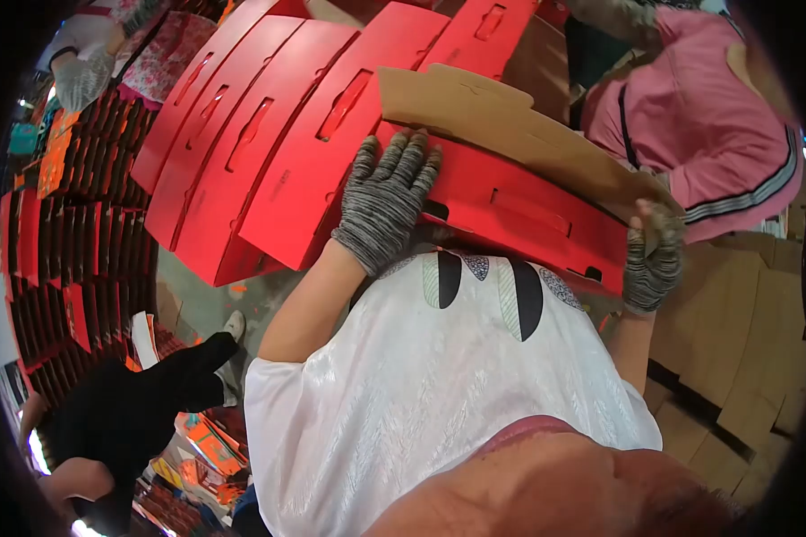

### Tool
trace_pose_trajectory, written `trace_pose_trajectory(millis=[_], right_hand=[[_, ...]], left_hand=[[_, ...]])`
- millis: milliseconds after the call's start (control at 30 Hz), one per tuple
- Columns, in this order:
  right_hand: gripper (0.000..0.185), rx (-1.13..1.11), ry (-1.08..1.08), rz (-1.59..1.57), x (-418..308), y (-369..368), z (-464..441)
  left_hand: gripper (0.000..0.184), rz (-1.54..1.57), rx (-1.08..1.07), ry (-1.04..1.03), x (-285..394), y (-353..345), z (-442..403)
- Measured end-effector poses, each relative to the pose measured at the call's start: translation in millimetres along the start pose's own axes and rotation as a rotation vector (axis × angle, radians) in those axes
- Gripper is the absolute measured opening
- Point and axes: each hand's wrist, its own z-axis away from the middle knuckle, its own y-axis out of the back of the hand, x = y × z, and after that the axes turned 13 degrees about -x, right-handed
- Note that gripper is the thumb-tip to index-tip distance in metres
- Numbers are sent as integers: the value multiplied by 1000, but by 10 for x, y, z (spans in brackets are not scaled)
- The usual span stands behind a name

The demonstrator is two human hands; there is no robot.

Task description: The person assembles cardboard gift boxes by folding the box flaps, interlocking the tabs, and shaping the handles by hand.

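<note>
Nearest is the white shirt (439, 376); at two o'clock lies the red box (519, 201), the left hand (383, 204) flat and open on it at twelve. The right hand (655, 259) bends at its three o'clock end, grip unclear; uneven pressure could crease the brown flap (510, 130).

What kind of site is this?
Probably a packaging workshop: red boxes standing in a row, dense stacks behind, flat cardboard on the right, and other people close by.

From my remote station I observe the gloved left hand (381, 204), fingers spread, at the left end of a red carton (510, 197); the gloved right hand (654, 258) touches its right end.
</note>
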Motion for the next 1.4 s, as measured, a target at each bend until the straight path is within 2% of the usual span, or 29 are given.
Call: trace_pose_trajectory(millis=[33,67,133,200,267,300,367,400,467,500,567,600,733,800,833,900,933,967,1033,1067,1100,1167,1233,1300,1333,1367,1400], right_hand=[[35,83,46,3,-86,63,-119],[35,89,29,8,-169,101,-242],[42,39,147,43,-313,120,-485],[46,-95,154,168,-329,76,-684],[52,-432,173,156,-249,65,-872],[52,-425,156,159,-265,41,-1015],[49,-790,173,131,-307,-53,-1307],[49,-782,164,126,-226,-143,-1407],[46,-1020,195,187,-70,-345,-1547],[46,-1016,192,186,-31,-394,-1524],[45,-1024,195,35,53,-459,-1491],[45,-1140,108,-32,-83,-346,-1531],[47,-1113,39,-228,-295,-210,-1466],[41,-846,531,71,-193,-287,-1449],[41,-856,533,63,-138,-354,-1425],[49,-728,301,292,-119,-491,-1389],[52,-901,181,256,-114,-453,-1485],[52,-903,178,252,-97,-407,-1501],[69,-553,223,786,-43,-369,-1480],[62,-650,220,688,-71,-327,-1486],[62,-649,204,694,-148,-297,-1466],[58,-985,-40,374,-316,-277,-1408],[54,-1052,-87,337,-287,-240,-1356],[52,-976,279,239,-259,-223,-1236],[40,-823,332,178,-409,-93,-1102],[40,-817,320,181,-597,-60,-1031],[42,-1094,184,333,-804,-74,-1011]], left_hand=[[98,8,15,2,-6,-2,-20],[101,9,23,-5,-10,16,-41],[102,-17,12,-2,-40,-43,-87],[104,-13,28,16,-58,-71,-124],[104,-12,35,-7,-45,-55,-105],[103,-11,42,-5,-51,-43,-105],[104,-22,74,-36,-58,-66,-110],[104,-15,82,-34,-51,-55,-111],[104,-13,88,-34,-48,-39,-115],[103,-9,96,-36,-40,-39,-105],[103,0,110,-32,-52,-45,-117],[103,0,119,-34,-56,-54,-119],[105,24,127,-20,-36,-34,-128],[104,32,133,-23,-52,-54,-127],[104,30,150,-29,-60,-59,-127],[100,65,127,-24,-66,-62,-120],[101,51,141,-34,-66,-58,-123],[102,38,158,-45,-53,-41,-133],[102,31,163,-62,-75,-59,-125],[101,15,152,-55,-71,-44,-127],[101,0,144,-51,-68,-40,-140],[99,31,158,-75,-83,-74,-149],[97,69,165,-99,-77,-84,-165],[98,-24,240,-81,-80,-91,-191],[96,-32,247,-60,-69,-92,-210],[96,-34,247,-73,-80,-107,-221],[94,-42,249,-67,-101,-144,-225]])
